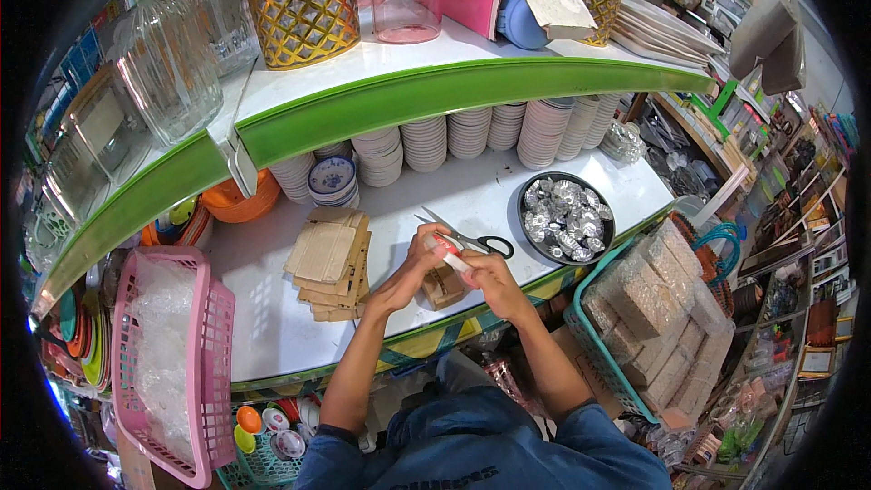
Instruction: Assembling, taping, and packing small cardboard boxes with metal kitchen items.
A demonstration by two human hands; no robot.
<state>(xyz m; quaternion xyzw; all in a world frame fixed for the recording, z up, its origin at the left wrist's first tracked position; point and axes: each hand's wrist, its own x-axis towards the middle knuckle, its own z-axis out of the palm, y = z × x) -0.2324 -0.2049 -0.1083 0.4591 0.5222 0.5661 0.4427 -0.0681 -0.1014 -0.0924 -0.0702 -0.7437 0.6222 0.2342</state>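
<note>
Both my hands hold a roll of tape [453, 259], pale with a reddish face, above the near part of the white shelf. My left hand [408, 270] grips its left side with the fingers curled, and my right hand [494, 285] pinches its right side. Just beneath them sits a small brown cardboard box [442, 289], partly hidden by the hands. Beyond the fingers lie scissors [494, 246] with black handles, their blades pointing left. A stack of flat cardboard pieces [328, 259] rests left of my left hand.
A dark round tray [523, 229] of silver foil-like pieces stands to the right. Stacked white bowls [425, 143] line the back, under a green-edged upper shelf [454, 82]. A pink basket [218, 345] holds bubble wrap at left; a teal basket [594, 358] holds bubble-wrapped boxes at right.
</note>
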